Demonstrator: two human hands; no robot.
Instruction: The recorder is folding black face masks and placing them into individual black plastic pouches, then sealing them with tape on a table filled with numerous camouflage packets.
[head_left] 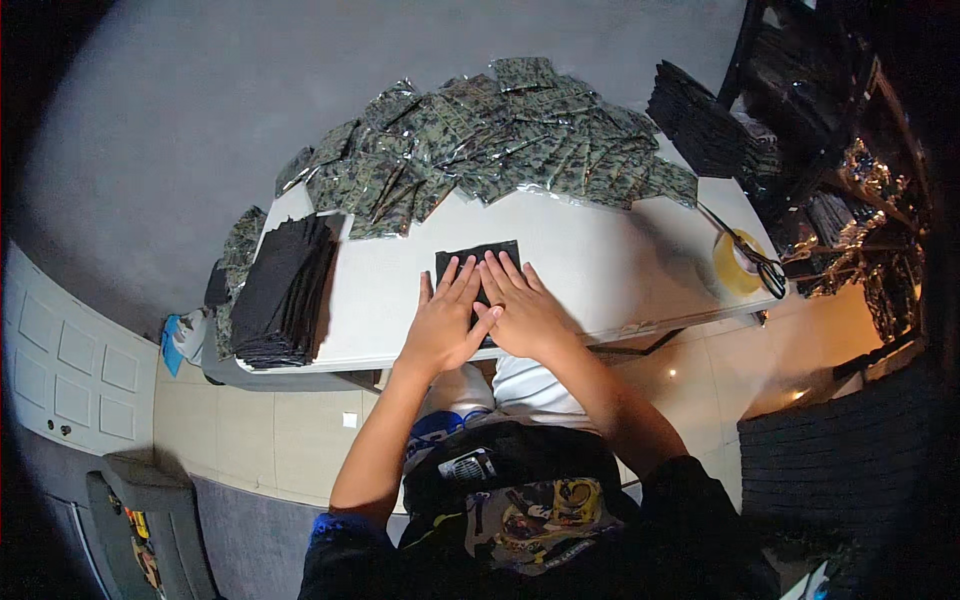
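Note:
A folded piece of black cloth (478,250) lies near the front edge of the white table (640,270). My left hand (442,318) rests flat on its left part, fingers stretched out. Beside it, my right hand (522,312) presses flat on the right part, fingers spread. The two thumbs meet or cross over the cloth, and both hands hide most of it. To the left stands a tall stack of folded black cloth (285,290). Beyond my hands, a wide heap of camouflage-patterned packets in clear plastic (480,140) covers the far side of the table.
Scissors (750,255) lie by a roll of yellowish tape (738,265) at the table's right end. Another black cloth stack (695,120) stands at the back right, near a dark shelf (800,110). A white door (70,355) and a grey sofa (155,510) are on the left.

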